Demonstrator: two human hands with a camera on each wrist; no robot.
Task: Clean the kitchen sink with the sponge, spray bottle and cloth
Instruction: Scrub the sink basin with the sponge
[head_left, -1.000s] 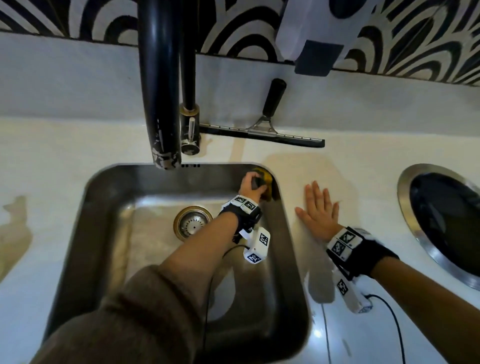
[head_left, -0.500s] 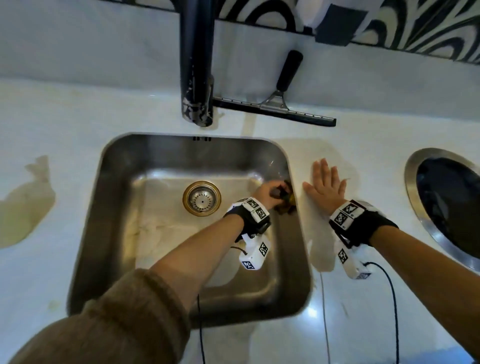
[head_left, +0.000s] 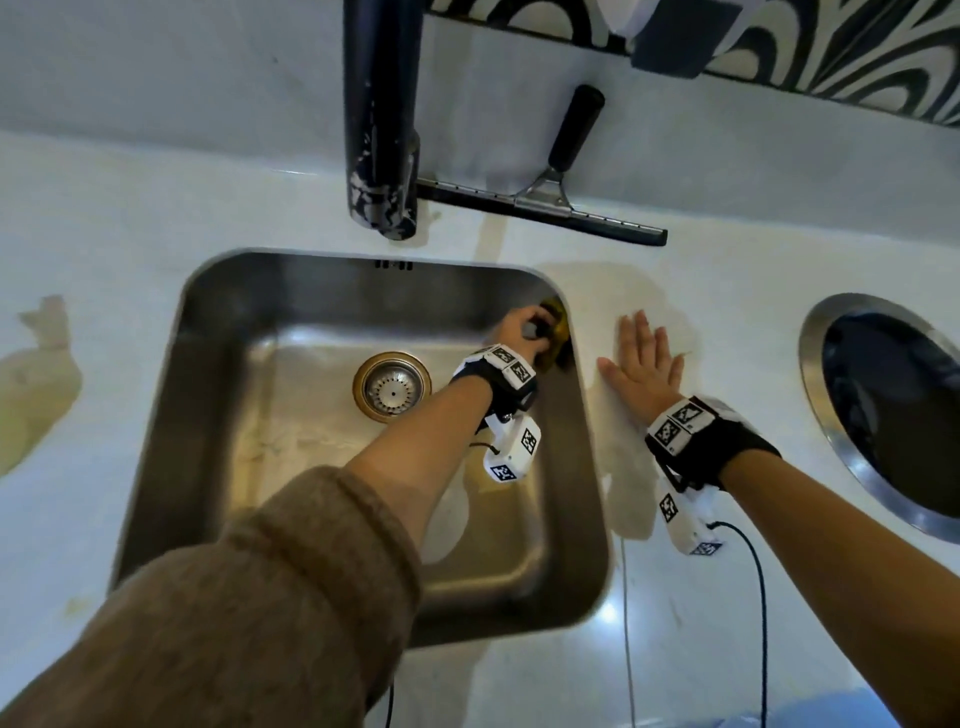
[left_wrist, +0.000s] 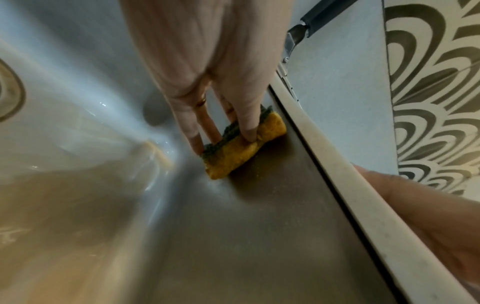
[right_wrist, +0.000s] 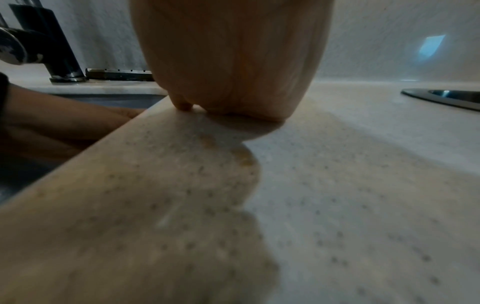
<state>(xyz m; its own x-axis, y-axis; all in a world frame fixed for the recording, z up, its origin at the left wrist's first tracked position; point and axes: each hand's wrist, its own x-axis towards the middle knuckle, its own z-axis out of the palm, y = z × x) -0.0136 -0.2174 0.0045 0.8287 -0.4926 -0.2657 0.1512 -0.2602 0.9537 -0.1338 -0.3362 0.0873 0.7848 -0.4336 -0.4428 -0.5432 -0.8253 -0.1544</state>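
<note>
The steel sink (head_left: 208, 415) is set in a pale counter. My left hand (head_left: 522, 330) is down inside it at the far right corner and grips a yellow sponge with a green scrub side (head_left: 555, 326). It presses the sponge (left_wrist: 244, 147) against the sink's right wall (left_wrist: 272, 216), thumb on the yellow face and fingers on the green face. My right hand (head_left: 641, 364) lies flat and open on the counter just right of the sink, fingers spread and holding nothing. In the right wrist view the right hand (right_wrist: 233, 61) rests palm down near the sink edge. No spray bottle or cloth is in view.
A black tap (head_left: 382, 119) stands over the sink's back edge, with a squeegee (head_left: 545, 208) lying behind it by the wall. A brass drain strainer (head_left: 392, 384) sits in the sink floor. A round steel-rimmed opening (head_left: 831, 415) is in the counter at right. Cables trail from both wrists.
My left hand has moved the sponge along the right wall, toward me half a second ago and now back to the far right corner. The right hand has stayed flat on the counter.
</note>
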